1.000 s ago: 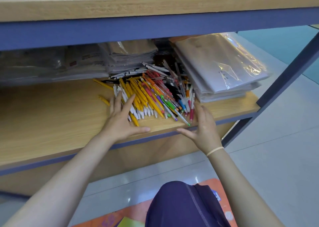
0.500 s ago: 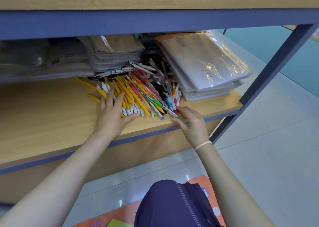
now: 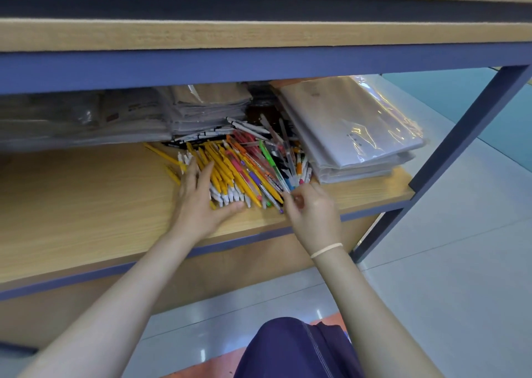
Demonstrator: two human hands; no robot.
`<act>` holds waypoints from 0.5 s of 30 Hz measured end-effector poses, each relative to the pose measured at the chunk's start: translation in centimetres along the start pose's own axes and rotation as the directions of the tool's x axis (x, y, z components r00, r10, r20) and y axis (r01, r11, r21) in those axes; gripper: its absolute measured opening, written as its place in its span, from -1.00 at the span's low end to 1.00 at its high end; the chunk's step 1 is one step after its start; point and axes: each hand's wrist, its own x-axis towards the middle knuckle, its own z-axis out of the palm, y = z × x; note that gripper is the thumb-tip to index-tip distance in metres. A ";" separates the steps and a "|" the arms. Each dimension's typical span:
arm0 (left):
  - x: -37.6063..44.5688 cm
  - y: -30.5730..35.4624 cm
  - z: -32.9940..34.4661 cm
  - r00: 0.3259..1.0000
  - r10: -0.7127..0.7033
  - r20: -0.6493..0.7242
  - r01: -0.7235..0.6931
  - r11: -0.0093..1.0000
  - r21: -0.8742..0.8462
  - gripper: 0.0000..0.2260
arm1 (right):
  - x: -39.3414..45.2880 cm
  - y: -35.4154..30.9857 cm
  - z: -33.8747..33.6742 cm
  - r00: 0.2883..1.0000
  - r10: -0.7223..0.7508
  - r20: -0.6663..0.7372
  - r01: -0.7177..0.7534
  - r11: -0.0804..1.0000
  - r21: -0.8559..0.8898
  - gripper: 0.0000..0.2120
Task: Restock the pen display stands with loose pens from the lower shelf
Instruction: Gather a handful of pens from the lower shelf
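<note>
The heap of loose plastic pens (image 3: 239,170) lies on the lower wooden shelf board (image 3: 86,193), between the two hands. Most pens have their long axis running from the back of the shelf toward the front edge, a little slanted to the person's right, with the white tips toward the person. They are mostly yellow with white ends; orange, pink, green and purple ones lie nearer to the right hand. A few white and black pens at the far side lie more crosswise.

The left hand (image 3: 201,205) lies flat on the left side of the heap, fingers straight and spread over the yellow pens, thumb stretched along the white tips. The right hand (image 3: 311,213) is at the right front corner of the heap, with curled fingers; it seems to pinch the ends of some thin pens, but which ones I cannot tell. A pale elastic band (image 3: 326,249) is around its wrist.

The shelf board is light wood grain with a blue metal edge; a blue metal post (image 3: 460,141) stands beyond the right hand. Behind the left hand are stacked packets in clear plastic (image 3: 207,110), and beyond the right hand a pile of glossy transparent folders (image 3: 354,130). The floor (image 3: 446,277) has smooth grey tiles, shiny with reflections.
</note>
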 end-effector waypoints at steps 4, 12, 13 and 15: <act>0.0 -0.3 -0.9 1.000 0.007 0.020 -0.007 1.000 0.013 -0.06 | 3.4 -2.0 2.9 0.999 0.024 0.036 -0.022 0.999 -0.044 -0.79; -0.1 -2.4 -3.5 0.994 -0.111 0.005 0.111 0.992 -0.061 -0.12 | 5.0 -2.3 6.1 1.000 -0.015 0.006 0.016 0.990 -0.141 -0.64; 0.0 -3.0 -3.6 0.990 -0.144 0.002 0.144 0.987 -0.067 -0.12 | 4.8 -2.6 6.2 0.998 -0.046 -0.037 0.039 0.985 -0.171 -0.61; 0.2 -4.2 -3.8 0.984 -0.181 0.005 0.181 0.979 -0.093 -0.14 | 3.9 -4.1 6.8 0.981 -0.191 -0.033 0.182 0.966 -0.183 -0.56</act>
